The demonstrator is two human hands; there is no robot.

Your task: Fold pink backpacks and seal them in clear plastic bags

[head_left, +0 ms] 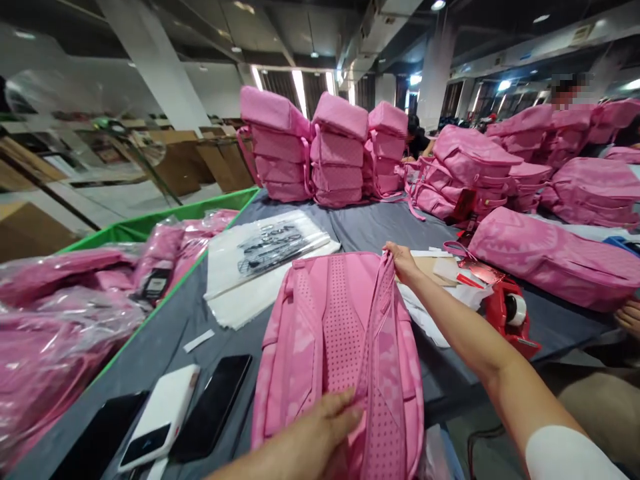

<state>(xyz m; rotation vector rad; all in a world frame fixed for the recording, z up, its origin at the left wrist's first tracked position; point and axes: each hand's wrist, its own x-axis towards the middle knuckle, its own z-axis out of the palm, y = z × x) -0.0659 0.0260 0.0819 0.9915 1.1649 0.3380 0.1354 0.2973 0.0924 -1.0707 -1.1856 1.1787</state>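
Observation:
A pink backpack [345, 313] lies on the grey-covered table, its dotted back panel and shoulder straps facing up. My right hand [401, 261] pinches the top end of the right shoulder strap [383, 300], near the bag's upper corner. Lower down, my left hand [330, 423] has its fingers closed at the inner edge of the same strap, which looks stretched between both hands. Part of the bag's lower end is hidden behind my left forearm.
Left of the bag are a white power bank [163, 413], two dark phones and clear plastic bags [270, 250]. On the right sit a red tape dispenser [510, 313] and another pink backpack [555, 260]. Stacked backpacks [337, 153] stand behind. A green-edged bin [165, 290] holds wrapped bags. People work nearby.

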